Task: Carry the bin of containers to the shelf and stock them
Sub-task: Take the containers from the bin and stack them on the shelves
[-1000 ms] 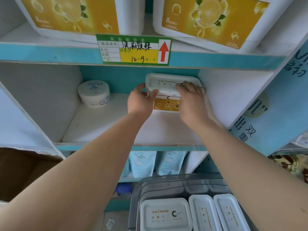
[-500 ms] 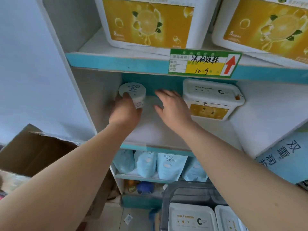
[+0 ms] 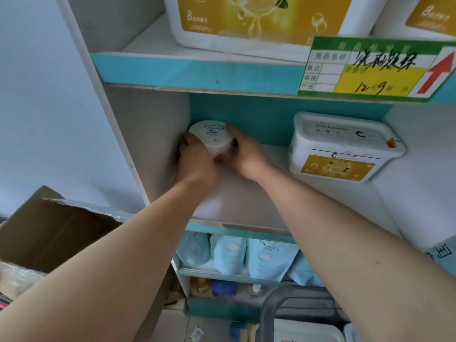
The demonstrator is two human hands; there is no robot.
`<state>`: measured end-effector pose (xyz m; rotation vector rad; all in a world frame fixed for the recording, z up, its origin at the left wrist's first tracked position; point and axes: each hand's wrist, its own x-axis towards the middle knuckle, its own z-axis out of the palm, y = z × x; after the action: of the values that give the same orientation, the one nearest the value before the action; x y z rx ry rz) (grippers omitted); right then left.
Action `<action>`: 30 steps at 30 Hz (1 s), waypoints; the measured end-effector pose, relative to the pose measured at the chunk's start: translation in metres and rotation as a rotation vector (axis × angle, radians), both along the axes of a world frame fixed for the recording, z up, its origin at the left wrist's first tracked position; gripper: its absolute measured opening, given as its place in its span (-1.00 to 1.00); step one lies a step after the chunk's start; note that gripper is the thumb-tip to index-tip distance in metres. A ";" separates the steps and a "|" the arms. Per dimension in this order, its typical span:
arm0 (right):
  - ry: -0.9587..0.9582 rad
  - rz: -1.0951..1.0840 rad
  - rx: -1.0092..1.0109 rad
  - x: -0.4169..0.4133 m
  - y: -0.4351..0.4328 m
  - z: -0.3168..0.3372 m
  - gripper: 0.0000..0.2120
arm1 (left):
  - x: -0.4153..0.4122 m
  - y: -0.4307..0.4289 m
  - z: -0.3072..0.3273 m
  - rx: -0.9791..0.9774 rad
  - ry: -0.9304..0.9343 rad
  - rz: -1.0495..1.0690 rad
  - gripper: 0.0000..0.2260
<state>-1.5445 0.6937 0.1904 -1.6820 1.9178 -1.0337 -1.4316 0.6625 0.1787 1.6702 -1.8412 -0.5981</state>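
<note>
right hand (image 3: 246, 154) has joined left hand (image 3: 195, 156); both grip the round jar (image 3: 212, 137) at the shelf's (image 3: 246, 201) back left corner, probably clearing room beside the stocked container (image 3: 345, 146).

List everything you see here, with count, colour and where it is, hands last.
shelf unit: one, white and teal, ahead
large jugs: two, white, yellow labels, top level
price tag: one, green-yellow, top level's edge
rectangular container: one, white, middle level, right
round tub: one, white, middle level, back left
pouches: several, light blue, lower level
cardboard box: one, brown, lower left
bin: one, grey, bottom right
white containers: at least two, inside bin
left hand, right hand: both grip the round tub
</note>
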 end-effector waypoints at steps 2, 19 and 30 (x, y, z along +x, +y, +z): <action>-0.084 0.007 -0.032 -0.001 0.015 0.005 -0.39 | 0.003 0.015 0.008 0.003 0.070 -0.054 -0.44; -0.149 -0.213 -0.008 -0.059 0.314 0.076 -0.19 | -0.024 0.292 0.082 0.073 0.390 -0.356 -0.43; -0.181 -0.545 -0.098 -0.188 0.481 0.083 -0.21 | -0.175 0.424 0.098 0.188 0.428 -0.612 -0.59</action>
<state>-1.7329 1.1746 0.2738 -1.0743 2.2843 -1.4367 -1.6062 1.0865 0.2771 0.9450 -1.9906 -1.3020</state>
